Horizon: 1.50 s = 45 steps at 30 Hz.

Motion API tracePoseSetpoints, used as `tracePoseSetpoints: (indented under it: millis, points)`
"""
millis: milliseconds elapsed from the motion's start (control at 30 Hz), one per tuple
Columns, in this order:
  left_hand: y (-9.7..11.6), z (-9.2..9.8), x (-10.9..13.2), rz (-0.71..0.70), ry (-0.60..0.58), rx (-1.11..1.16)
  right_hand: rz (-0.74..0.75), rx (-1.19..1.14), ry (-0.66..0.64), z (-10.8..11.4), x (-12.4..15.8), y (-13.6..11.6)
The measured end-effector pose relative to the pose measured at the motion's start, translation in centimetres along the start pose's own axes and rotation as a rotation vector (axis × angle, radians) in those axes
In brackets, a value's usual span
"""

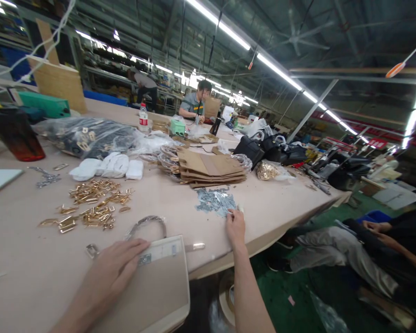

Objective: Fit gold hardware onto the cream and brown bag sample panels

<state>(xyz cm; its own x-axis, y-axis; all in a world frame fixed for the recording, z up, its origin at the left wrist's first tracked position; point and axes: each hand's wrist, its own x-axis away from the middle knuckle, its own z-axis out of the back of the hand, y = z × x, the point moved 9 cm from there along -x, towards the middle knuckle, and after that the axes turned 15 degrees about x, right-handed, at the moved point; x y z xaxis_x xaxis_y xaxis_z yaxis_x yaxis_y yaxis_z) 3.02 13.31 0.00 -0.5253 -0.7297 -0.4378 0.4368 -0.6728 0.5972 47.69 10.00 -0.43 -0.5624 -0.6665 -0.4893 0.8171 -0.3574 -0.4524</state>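
At the bottom centre of the frame, a beige bag piece [159, 286] lies on the worktop [176, 210], reaching the near edge. The left hand [116, 261] rests across its upper left part, palm down, fingers extended and fairly close together. The piece looks light and fairly stiff, probably smooth enough to slide; its side edges should give a firm hold, while the wrapped handle [149, 223] beyond its top edge looks flexible and likely to swing.

Right of centre, the right hand [236, 224] has its fingertips drawn together at the near edge of a pile of small grey pieces [215, 201], thin and probably fiddly to separate; whether it pinches one, I cannot tell. Loose gold buckles [97, 196] lie left of centre.

Farther back, brown panels [211, 166] are stacked at centre, and a clear plastic bag [268, 170] right of them contains gold-coloured hardware. At the left, a cup [17, 134] holds dark reddish liquid; beyond it, clear wrapping [86, 134] encloses dark straps with gold-toned fittings. A red-labelled bottle [143, 118] stands behind.
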Motion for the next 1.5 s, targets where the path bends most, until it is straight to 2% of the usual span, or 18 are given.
tracePoseSetpoints:
  millis: [267,533,700,867,1033,1167,1300,1500]
  points:
    - [-0.1,-0.1,0.0,0.007,-0.018,-0.022,0.068,0.004,-0.059,-1.2,0.0,0.1]
    - [0.1,0.1,-0.1,-0.025,0.0,0.022,0.067,0.029,-0.037,-0.6,0.1,-0.3]
    - [1.4,0.9,-0.1,0.012,0.029,0.111,0.052,-0.005,-0.082,-0.1,0.5,-0.7]
    - [3.1,3.0,0.7,-0.002,0.19,0.257,0.021,0.087,-0.07,-0.6,0.8,1.0]
    - [3.8,2.7,0.8,-0.029,0.141,0.272,-0.017,0.127,-0.055,-1.4,0.6,2.2]
    - [3.7,3.0,0.9,0.008,0.12,0.294,-0.14,0.067,-0.034,0.0,0.7,2.5]
    - [3.3,3.8,2.0,0.062,0.124,0.218,-0.253,-0.002,-0.016,0.8,1.1,2.9]
    - [1.8,5.2,3.9,0.155,0.206,0.19,-0.156,-0.013,-0.035,0.7,1.1,1.9]
